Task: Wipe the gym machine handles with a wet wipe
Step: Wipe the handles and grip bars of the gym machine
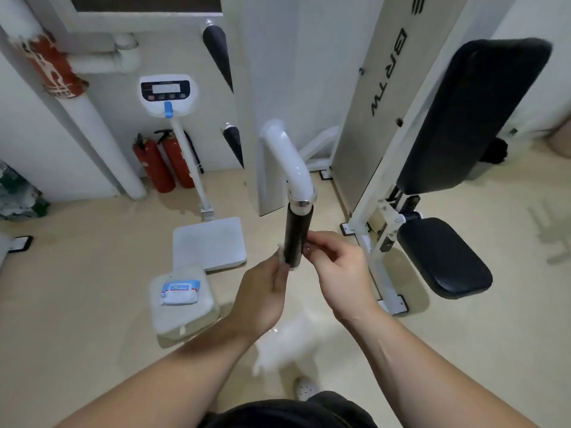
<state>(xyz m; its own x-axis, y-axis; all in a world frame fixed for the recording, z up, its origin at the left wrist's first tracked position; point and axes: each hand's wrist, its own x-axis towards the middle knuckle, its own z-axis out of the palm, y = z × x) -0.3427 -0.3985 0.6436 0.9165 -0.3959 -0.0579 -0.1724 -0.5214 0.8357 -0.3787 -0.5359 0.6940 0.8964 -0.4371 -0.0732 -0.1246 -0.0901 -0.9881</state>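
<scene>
The gym machine handle has a black grip (298,236) under a chrome ring, at the end of a curved white tube (290,162). My left hand (262,298) pinches at the left of the grip's lower end, and my right hand (336,273) pinches at its right. Between them hangs a white wet wipe (287,344), blurred, drooping below both hands towards the floor. How the wipe's upper edge lies against the grip is hidden by my fingers. A blue and white pack of wipes (180,291) lies on a white box (185,316) to the left.
The machine's white frame (380,236) with black seat pad (441,257) and back pad (469,115) stands to the right. A white standing scale (210,242) is to the left, with two red fire extinguishers (163,162) against the wall behind it. The floor is beige.
</scene>
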